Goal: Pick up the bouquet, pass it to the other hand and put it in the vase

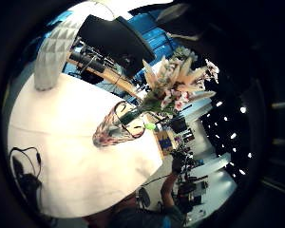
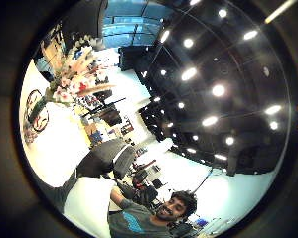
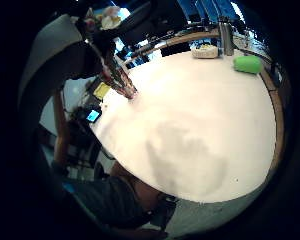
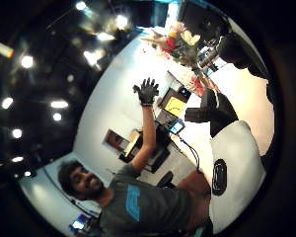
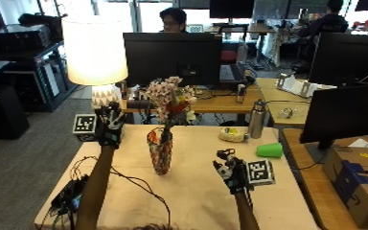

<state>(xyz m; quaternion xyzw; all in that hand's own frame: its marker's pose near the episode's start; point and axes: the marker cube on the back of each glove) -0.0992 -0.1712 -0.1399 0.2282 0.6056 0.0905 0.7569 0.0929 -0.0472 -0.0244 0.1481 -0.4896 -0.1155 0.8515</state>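
The bouquet (image 5: 169, 98) of pink, white and red flowers stands upright in the patterned glass vase (image 5: 161, 154) near the middle of the pale table (image 5: 197, 201). My left hand (image 5: 110, 125) is raised to the left of the vase with its fingers spread, touching nothing. My right hand (image 5: 233, 175) hovers low over the table to the right of the vase, fingers relaxed and empty. The left palm views show the bouquet (image 1: 178, 85) in the vase (image 1: 113, 128) at a distance. In the right thumb side view the left hand (image 4: 147, 91) is spread wide beside the bouquet (image 4: 180, 42).
A lit lamp (image 5: 95, 52) and a dark monitor (image 5: 171, 57) stand behind the vase. A steel bottle (image 5: 256, 119), a white bundle (image 5: 233, 135) and a green cup (image 5: 269, 150) lie at the back right. Cables and a device (image 5: 69, 196) sit at the front left.
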